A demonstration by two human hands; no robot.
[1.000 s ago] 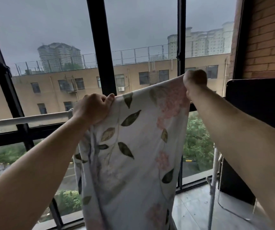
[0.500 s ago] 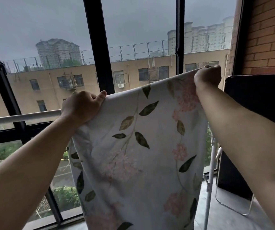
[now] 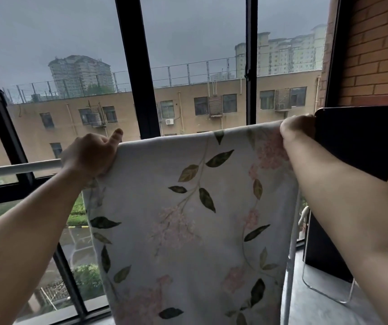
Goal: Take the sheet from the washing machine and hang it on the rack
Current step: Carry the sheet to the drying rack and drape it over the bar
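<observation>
A white sheet (image 3: 188,219) printed with green leaves and pink flowers hangs down in front of me, its top edge folded over the white rack bar (image 3: 19,168). My left hand (image 3: 89,156) grips the sheet's top left corner at the bar, thumb sticking up. At the top right corner my right hand (image 3: 297,131) holds the sheet with curled fingers. The bar shows only to the left of my left hand; the rest lies under the cloth. A white upright post of the rack (image 3: 290,277) shows at the sheet's lower right edge.
Tall black-framed windows (image 3: 139,66) stand right behind the rack. A black folded board on a metal frame (image 3: 361,141) leans against the brick wall (image 3: 375,55) at the right. Grey tiled floor (image 3: 310,301) shows at the lower right.
Both hands have moved apart along the bar, the right one farther right, and the sheet's top edge is now spread wider and flatter.
</observation>
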